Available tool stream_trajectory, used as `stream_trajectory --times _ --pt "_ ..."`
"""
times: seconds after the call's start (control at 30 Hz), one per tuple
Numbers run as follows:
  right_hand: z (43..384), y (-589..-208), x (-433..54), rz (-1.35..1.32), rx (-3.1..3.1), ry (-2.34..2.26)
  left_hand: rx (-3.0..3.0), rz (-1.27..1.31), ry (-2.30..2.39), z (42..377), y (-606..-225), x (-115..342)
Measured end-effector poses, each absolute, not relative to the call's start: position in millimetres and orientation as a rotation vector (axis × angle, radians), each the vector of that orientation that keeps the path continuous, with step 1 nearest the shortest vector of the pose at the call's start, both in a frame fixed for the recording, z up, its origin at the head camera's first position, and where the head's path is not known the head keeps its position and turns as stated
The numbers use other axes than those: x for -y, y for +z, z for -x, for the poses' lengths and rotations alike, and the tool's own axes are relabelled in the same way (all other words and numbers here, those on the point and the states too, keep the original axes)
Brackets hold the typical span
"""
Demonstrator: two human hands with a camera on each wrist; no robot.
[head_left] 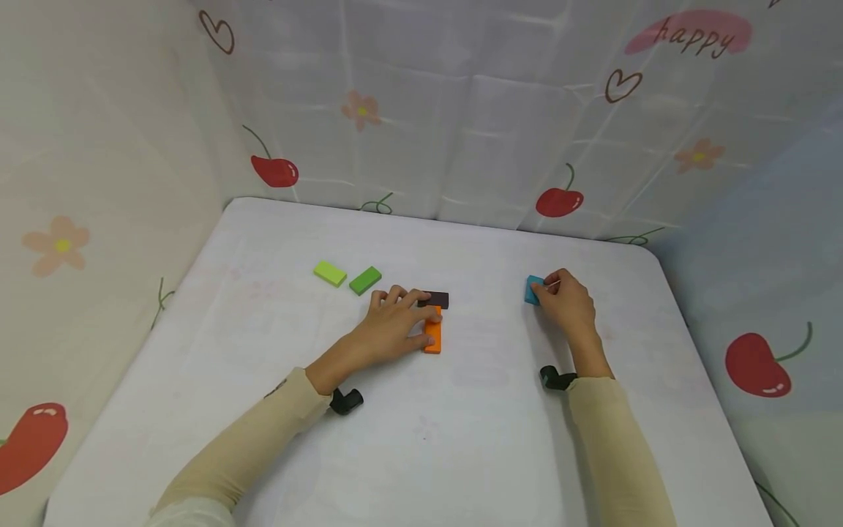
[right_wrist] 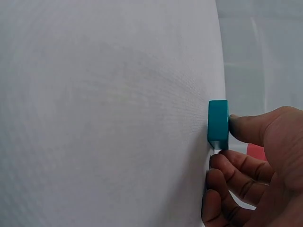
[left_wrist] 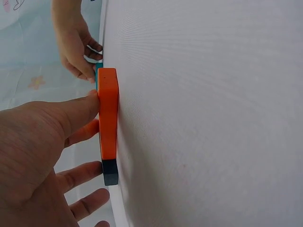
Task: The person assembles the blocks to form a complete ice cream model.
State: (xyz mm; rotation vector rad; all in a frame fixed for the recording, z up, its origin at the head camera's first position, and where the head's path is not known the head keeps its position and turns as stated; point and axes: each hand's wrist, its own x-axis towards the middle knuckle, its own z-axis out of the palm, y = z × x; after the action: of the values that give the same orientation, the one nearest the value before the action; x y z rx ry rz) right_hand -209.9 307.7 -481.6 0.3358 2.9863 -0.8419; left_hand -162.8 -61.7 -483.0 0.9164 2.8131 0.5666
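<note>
My left hand [head_left: 391, 326] lies over an orange block [head_left: 432, 344], thumb and a fingertip on its upper face. Another fingertip touches the black block [head_left: 437, 299], which lies crosswise at the orange block's far end. In the left wrist view the orange block [left_wrist: 108, 113] and black block [left_wrist: 110, 172] stand end to end on the table. Over on the right, my right hand [head_left: 568, 304] pinches a blue block [head_left: 532, 290]. From the right wrist, that blue block [right_wrist: 218, 124] shows with the thumb against its upper side and curled fingers beside its lower end.
A lime-green block [head_left: 330, 274] and a darker green block [head_left: 365, 280] lie on the white table [head_left: 461, 454], beyond the left hand. Printed curtains [head_left: 454, 124] rise behind the table's far edge and at both sides. Black wrist cameras [head_left: 349, 401] protrude near each sleeve.
</note>
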Motion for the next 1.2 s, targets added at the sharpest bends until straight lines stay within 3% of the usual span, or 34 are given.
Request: stream_trajectory --times 1.2 --pt "236.7 -479.9 -294.5 -0.326 -2.97 -0.986 -2.825 -0.896 0.58 163.4 -487.6 60.5"
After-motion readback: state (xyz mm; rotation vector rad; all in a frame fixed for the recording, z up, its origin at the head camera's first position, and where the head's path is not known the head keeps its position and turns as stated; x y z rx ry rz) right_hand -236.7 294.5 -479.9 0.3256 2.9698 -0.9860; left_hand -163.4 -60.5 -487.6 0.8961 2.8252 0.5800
